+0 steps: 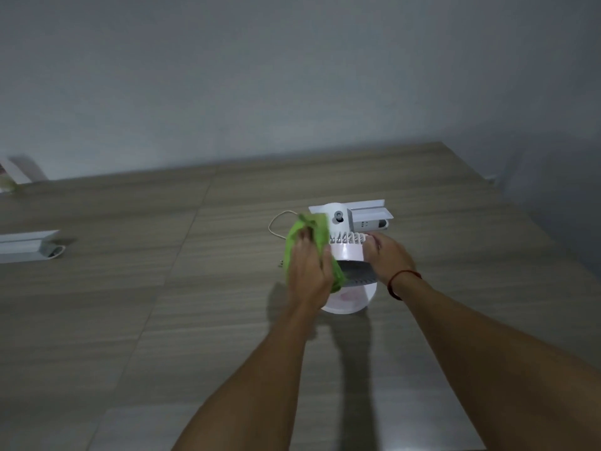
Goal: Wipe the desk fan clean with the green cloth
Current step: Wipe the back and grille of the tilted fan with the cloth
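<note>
A small white desk fan [347,252] stands on the wooden table [162,304], seen from above, with its round base [353,301] toward me and a knob on top of its rear housing. My left hand [309,271] presses the green cloth [294,237] against the fan's left side, fingers wrapped over the cloth. My right hand [387,258] grips the right side of the fan's grille, a red string around its wrist. A thin white cord [276,222] loops out behind the fan.
A white open socket box [369,216] sits in the table right behind the fan. A second white box [27,245] lies at the far left. The grey wall runs along the table's back edge; the table's right edge slants down at the far right.
</note>
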The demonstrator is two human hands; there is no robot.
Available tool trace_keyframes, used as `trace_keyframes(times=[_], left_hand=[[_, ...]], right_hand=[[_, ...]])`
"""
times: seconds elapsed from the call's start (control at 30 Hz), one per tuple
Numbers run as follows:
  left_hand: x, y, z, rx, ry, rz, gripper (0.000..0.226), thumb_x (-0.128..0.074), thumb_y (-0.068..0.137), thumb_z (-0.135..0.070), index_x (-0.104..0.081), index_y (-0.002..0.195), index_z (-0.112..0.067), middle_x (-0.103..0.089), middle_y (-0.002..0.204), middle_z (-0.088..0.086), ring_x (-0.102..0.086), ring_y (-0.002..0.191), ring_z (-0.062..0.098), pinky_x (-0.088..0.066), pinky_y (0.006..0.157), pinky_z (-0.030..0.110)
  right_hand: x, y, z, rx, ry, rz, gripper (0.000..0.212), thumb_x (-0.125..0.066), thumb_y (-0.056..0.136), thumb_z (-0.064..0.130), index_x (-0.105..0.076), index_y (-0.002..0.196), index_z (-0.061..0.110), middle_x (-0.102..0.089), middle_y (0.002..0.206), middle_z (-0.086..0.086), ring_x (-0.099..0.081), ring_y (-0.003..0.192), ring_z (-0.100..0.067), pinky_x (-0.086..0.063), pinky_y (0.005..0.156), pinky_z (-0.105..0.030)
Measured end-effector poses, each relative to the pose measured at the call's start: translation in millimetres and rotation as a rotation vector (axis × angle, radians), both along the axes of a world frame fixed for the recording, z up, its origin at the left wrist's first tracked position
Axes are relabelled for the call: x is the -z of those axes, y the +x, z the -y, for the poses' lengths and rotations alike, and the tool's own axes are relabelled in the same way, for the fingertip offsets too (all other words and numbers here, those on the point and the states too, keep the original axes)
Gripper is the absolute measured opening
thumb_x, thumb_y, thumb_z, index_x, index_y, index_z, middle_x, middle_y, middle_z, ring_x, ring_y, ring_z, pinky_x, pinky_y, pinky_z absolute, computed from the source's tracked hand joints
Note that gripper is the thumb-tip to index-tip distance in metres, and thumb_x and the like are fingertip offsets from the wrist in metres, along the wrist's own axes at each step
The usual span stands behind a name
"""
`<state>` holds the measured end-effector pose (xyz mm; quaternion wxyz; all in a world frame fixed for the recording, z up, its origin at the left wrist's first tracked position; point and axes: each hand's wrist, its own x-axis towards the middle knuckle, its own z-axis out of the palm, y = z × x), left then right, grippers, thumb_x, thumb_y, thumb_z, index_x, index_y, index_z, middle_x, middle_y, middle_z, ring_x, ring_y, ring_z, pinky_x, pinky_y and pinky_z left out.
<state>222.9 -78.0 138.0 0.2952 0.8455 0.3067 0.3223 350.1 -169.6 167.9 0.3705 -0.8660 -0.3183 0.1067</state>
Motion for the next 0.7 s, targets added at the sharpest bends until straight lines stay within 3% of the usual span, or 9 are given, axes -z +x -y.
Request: trace_keyframes(times=[0.13, 0.3, 0.47, 0.57, 0.63, 0.7], left_hand=[[0.0, 3.7, 3.7, 0.072, 0.221, -0.105, 0.061, -0.020, 0.096, -0.041, -0.021, 0.153, -0.017, -0.015, 0.163, 0.002, -0.008, 0.152, 0.017, -0.002, 0.123, 0.030], [-2.1, 10.6, -9.5, -0.002, 0.079, -0.059, 0.055, -0.028, 0.100, -0.031, -0.023, 0.152, -0.015, -0.018, 0.162, 0.005, -0.012, 0.151, 0.019, -0.007, 0.124, 0.035], [3.2, 18.5, -29.1, -0.118, -0.255, 0.071, 0.066, -0.021, 0.094, -0.046, -0.032, 0.149, -0.010, -0.036, 0.154, 0.013, -0.032, 0.144, 0.028, -0.027, 0.119, 0.045], [11.5, 15.9, -43.1, -0.178, -0.562, 0.149, 0.056, -0.023, 0.098, -0.045, -0.043, 0.141, -0.015, -0.053, 0.139, 0.012, -0.050, 0.128, 0.030, -0.039, 0.110, 0.040], [16.9, 14.1, -52.0, -0.272, -0.766, 0.131, 0.054, -0.023, 0.100, -0.040, -0.048, 0.136, -0.009, -0.055, 0.137, 0.017, -0.052, 0.125, 0.034, -0.039, 0.110, 0.041], [14.2, 12.4, -50.5, -0.325, -0.757, 0.049, 0.055, -0.023, 0.101, -0.039, -0.050, 0.134, -0.004, -0.054, 0.136, 0.020, -0.052, 0.124, 0.037, -0.039, 0.109, 0.045]], right_hand=[[-0.3, 0.8, 1.6, -0.044, -0.023, 0.048, 0.033, -0.034, 0.093, 0.030, -0.064, 0.097, 0.016, -0.068, 0.097, -0.013, -0.060, 0.086, -0.032, -0.050, 0.075, -0.038], [3.8, -1.4, -1.5, -0.041, -0.007, 0.075, 0.033, -0.031, 0.088, 0.033, -0.061, 0.090, 0.017, -0.067, 0.088, -0.009, -0.060, 0.081, -0.033, -0.054, 0.074, -0.043], [9.3, 9.4, 0.3, -0.076, -0.008, 0.099, 0.035, -0.032, 0.091, 0.030, -0.063, 0.101, 0.016, -0.066, 0.093, -0.009, -0.060, 0.083, -0.027, -0.050, 0.070, -0.037], [12.9, 11.6, -3.6, -0.064, 0.012, 0.045, 0.035, -0.031, 0.091, 0.030, -0.061, 0.100, 0.015, -0.065, 0.095, -0.009, -0.060, 0.085, -0.026, -0.048, 0.070, -0.035], [13.5, 9.5, -11.8, -0.025, 0.044, 0.011, 0.034, -0.032, 0.092, 0.031, -0.060, 0.096, 0.012, -0.066, 0.097, -0.013, -0.060, 0.088, -0.029, -0.051, 0.079, -0.040], [10.8, 2.7, -21.7, 0.015, 0.055, 0.010, 0.044, -0.033, 0.091, 0.044, -0.063, 0.099, 0.013, -0.068, 0.102, -0.012, -0.061, 0.095, -0.031, -0.050, 0.090, -0.046]])
